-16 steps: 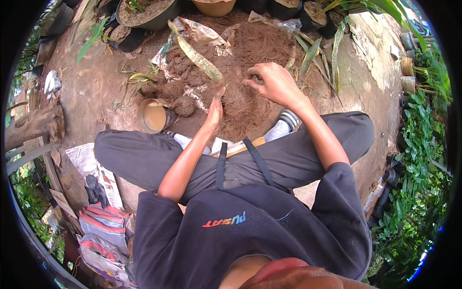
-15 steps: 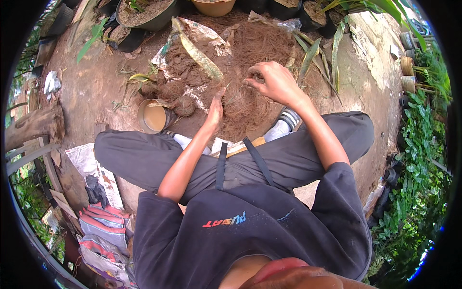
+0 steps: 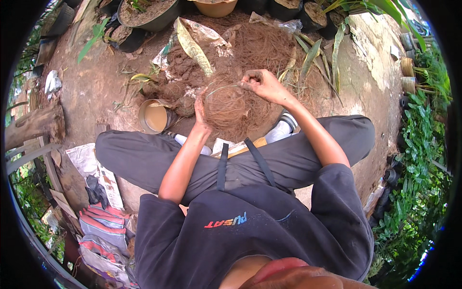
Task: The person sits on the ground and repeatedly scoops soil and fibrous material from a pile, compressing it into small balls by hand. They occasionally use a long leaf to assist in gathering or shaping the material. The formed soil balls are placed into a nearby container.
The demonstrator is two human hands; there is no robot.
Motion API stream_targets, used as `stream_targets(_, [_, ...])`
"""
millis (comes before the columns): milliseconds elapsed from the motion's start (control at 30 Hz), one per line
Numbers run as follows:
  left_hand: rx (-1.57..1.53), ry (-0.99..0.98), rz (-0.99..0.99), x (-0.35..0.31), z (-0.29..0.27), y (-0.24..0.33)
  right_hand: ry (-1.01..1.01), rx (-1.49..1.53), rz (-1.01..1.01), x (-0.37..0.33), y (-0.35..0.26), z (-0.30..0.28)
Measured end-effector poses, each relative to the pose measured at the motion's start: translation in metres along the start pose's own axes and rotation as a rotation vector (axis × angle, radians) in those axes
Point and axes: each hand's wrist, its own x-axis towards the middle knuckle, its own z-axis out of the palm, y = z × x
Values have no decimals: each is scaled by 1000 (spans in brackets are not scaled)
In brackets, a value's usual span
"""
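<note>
Big ball: a round, fuzzy brown ball [image 3: 225, 108] sits in front of the person, between the two hands, just past the feet.
Left hand: the left hand [image 3: 200, 113] is held out flat, a bit curved, with its palm against the left side of the ball. The fingers point away from the person.
Right hand: the right hand [image 3: 264, 86] is up by the far right side of the ball. Its thumb and finger pinch the end of a thin green string [image 3: 224, 88].
String: it runs over the far side of the ball, from near the left fingers to the right fingertips.
Long leaf: a pale yellow-green leaf [image 3: 191, 48] lies just past the ball, with its low end near it.
Mud: a heap of wet brown mud [image 3: 185, 67] is past the left hand, by the leaf.
Fuzz: a pile of loose brown threads [image 3: 267, 45] is past the right hand.
Tin: a round tin [image 3: 171, 118] with light brown water [image 3: 155, 118] stands left of the left hand.
Small ball: a little brown ball [image 3: 186, 105] sits between the tin and the left hand.
Pots: a big black pot [image 3: 154, 22] and an orange-brown pot [image 3: 215, 9] stand at the far side.
</note>
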Motion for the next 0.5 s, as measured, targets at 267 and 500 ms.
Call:
stream_targets(267, [-253,-192,88,-2,5,7,-57,412,198,-5,43,72])
stream_targets(500, [-12,51,151,-7,20,17,187,456,86,-29,72,137])
